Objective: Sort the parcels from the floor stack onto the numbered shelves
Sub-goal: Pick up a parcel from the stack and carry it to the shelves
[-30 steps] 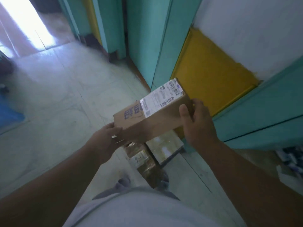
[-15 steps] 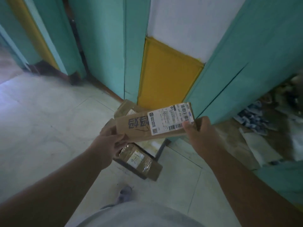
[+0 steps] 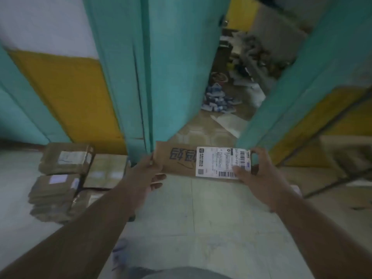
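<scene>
Both hands, left [image 3: 144,174] and right [image 3: 254,174], grip grasping box [image 3: 181,160] ends; parcel stack [image 3: 62,178] on floor at left.

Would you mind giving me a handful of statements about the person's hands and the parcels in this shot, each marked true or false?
1. Both hands hold one cardboard parcel. True: the left hand grips its left end, the right hand its right end.
2. The white shipping label sits at the parcel's left end. False: it is at the right end, under the right thumb.
3. Other parcels lie stacked on the floor to the left. True.
4. The held parcel rests on the floor. False: it is held up in the air.
</scene>
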`<state>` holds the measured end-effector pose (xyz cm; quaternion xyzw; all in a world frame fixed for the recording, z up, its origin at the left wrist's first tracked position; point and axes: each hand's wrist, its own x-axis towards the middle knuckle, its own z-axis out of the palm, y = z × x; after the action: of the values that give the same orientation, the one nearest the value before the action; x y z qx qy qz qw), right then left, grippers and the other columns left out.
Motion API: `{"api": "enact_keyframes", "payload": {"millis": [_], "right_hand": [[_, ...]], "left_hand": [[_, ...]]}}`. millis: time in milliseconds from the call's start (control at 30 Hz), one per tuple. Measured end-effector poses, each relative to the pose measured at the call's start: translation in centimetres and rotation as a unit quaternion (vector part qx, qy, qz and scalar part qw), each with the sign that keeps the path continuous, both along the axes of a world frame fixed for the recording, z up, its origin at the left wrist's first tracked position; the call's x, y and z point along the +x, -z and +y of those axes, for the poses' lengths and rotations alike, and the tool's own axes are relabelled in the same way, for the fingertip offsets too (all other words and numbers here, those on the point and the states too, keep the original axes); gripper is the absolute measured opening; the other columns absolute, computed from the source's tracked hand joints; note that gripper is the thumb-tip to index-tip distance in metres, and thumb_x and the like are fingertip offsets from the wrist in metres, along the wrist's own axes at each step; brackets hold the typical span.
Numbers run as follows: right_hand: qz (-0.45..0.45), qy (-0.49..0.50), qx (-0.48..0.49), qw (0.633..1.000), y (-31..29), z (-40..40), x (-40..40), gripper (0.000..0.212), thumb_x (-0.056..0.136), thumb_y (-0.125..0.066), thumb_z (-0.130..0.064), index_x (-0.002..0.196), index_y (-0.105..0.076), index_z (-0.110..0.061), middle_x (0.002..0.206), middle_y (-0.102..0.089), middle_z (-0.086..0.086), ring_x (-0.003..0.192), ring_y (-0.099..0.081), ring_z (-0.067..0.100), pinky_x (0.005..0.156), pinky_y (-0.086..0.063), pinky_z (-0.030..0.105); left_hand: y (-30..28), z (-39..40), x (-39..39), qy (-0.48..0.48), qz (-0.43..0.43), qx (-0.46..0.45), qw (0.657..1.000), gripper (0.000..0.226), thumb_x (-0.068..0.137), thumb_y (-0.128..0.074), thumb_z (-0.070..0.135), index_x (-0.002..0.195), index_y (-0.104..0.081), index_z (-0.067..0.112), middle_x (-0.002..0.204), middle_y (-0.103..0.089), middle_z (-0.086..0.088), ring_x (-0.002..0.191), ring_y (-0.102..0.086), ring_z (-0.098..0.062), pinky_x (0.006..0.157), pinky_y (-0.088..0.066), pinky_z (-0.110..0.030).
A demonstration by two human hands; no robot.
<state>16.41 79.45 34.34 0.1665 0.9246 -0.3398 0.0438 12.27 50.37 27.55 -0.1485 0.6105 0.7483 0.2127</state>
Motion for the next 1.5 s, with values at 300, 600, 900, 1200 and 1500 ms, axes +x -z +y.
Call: {"api": "enact_keyframes", "payload": {"millis": [300,600,900,1200,1500], "right_hand": [[0.095,0.277,-0.065,0.954,2.0,19.7,9.7,0.049,0.086,-0.063,-0.046,0.131,-0.045,-0.04,0.107,-0.069,-0.013,0.094,-0.067,0.011,0.088,-0.054,0.044],[0.109,0.502,0.032,0.857,-0.6,34.8,18.8,0.046,0.09,-0.067,-0.032,0.132,-0.049,-0.033,0.108,-0.066,-0.009,0.089,-0.064,0.012,0.066,-0.042,0.024],[0.135,0.653,0.051,0.743,-0.8,47.2,33.1,0.051,0.087,-0.072,-0.034,0.131,-0.047,-0.033,0.106,-0.064,-0.011,0.087,-0.064,0.004,0.07,-0.055,0.029],[0.132,0.611,0.019,0.78,-1.4,66.6,38.9,0.061,0.084,-0.078,-0.032,0.135,-0.045,-0.028,0.104,-0.059,-0.019,0.081,-0.053,-0.012,0.07,-0.05,0.016],[0.185,0.531,-0.018,0.827,0.1,86.3,31.2,0.067,0.076,-0.084,-0.026,0.13,-0.046,-0.036,0.119,-0.059,-0.005,0.093,-0.065,0.003,0.078,-0.058,0.028]], "left_hand": [[0.3,23.5,1.0,0.281,0.063,-0.132,0.949,0.078,0.093,-0.071,0.019,0.138,-0.02,0.056,0.099,-0.072,-0.012,0.073,-0.07,-0.024,0.066,-0.052,-0.034],[1.7,48.1,2.6,0.547,-0.047,-0.037,0.835,0.039,0.097,-0.063,0.013,0.116,-0.049,0.045,0.101,-0.077,-0.01,0.091,-0.07,-0.046,0.065,-0.046,-0.035],[1.7,69.7,12.7,0.708,0.004,-0.058,0.704,0.041,0.095,-0.068,0.016,0.118,-0.051,0.046,0.115,-0.069,-0.017,0.09,-0.073,-0.042,0.071,-0.051,-0.041],[1.0,85.7,20.1,0.718,0.049,-0.069,0.691,0.045,0.092,-0.071,0.009,0.116,-0.057,0.044,0.097,-0.078,-0.004,0.078,-0.073,-0.033,0.063,-0.045,-0.033],[1.4,101.1,15.3,0.644,0.049,-0.103,0.756,0.05,0.09,-0.072,0.011,0.127,-0.055,0.041,0.096,-0.078,0.0,0.072,-0.071,-0.024,0.065,-0.048,-0.033]]}}
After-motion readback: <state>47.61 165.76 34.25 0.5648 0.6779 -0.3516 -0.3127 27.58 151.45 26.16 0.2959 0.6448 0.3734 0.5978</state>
